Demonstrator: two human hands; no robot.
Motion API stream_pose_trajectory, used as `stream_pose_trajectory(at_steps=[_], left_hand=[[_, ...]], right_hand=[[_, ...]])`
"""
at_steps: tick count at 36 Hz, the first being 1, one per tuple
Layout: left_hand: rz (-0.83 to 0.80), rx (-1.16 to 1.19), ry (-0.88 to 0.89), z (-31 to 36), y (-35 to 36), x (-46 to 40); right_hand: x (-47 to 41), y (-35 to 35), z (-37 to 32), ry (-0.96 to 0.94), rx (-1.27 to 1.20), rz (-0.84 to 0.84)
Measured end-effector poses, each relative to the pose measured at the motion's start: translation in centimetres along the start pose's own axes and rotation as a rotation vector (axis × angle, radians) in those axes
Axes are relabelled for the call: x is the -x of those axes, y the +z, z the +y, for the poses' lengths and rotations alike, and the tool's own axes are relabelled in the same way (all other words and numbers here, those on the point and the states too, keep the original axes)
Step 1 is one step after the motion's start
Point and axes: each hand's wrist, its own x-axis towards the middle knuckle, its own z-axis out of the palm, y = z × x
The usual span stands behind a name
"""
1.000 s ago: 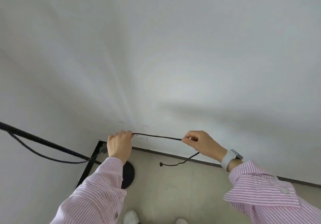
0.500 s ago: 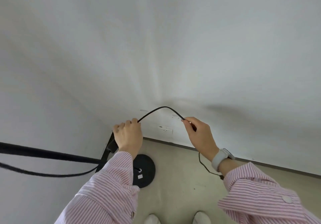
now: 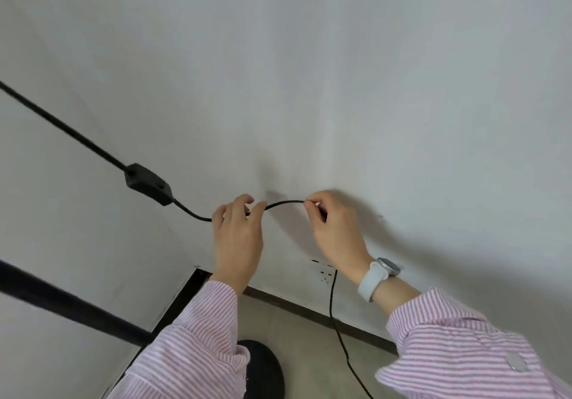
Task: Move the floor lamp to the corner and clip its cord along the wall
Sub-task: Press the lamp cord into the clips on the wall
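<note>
A thin black lamp cord [image 3: 283, 203] arches between my two hands, close to the white wall [image 3: 340, 73]. My left hand [image 3: 238, 237] pinches it on the left and my right hand [image 3: 335, 231] pinches it on the right. To the left the cord runs up through a black inline switch [image 3: 147, 184] and on toward the upper left edge. Below my right hand the cord [image 3: 332, 305] hangs down to the floor. The black lamp pole [image 3: 68, 305] crosses the lower left, and its round black base [image 3: 263, 367] stands on the floor in the corner, partly hidden by my left sleeve.
A dark baseboard [image 3: 309, 309] runs along the foot of both walls and meets at the corner. A wall socket [image 3: 323, 270] sits low on the wall beside my right wrist. A small pale mark or clip [image 3: 275, 195] shows on the wall behind the cord. Beige floor [image 3: 309, 352] lies below.
My hands have risen along the wall with the cord and come closer together. The inline switch has come into view at the left. The view has tilted toward the corner.
</note>
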Motion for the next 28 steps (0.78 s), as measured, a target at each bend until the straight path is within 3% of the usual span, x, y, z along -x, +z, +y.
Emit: stream_pose_trajectory(at_steps=[4, 13, 18, 28], left_hand=[[0.085, -0.044, 0.063, -1.4, 2.1, -0.6], [0.205, 0.119, -0.009, -2.5, 3.3, -2.3], [0.25, 0.17, -0.018, -1.8, 3.5, -3.2], [0.253, 0.232, -0.027, -1.9, 3.5, -3.2]], right_hand=[[0.0, 2.0, 1.6, -0.044, -0.022, 0.072], [-0.7, 2.8, 1.4, -0.159, -0.01, 0.163], [-0.4, 2.4, 1.5, -0.125, 0.145, 0.156], [0.4, 3.1, 2.0, 0.028, 0.084, 0.164]])
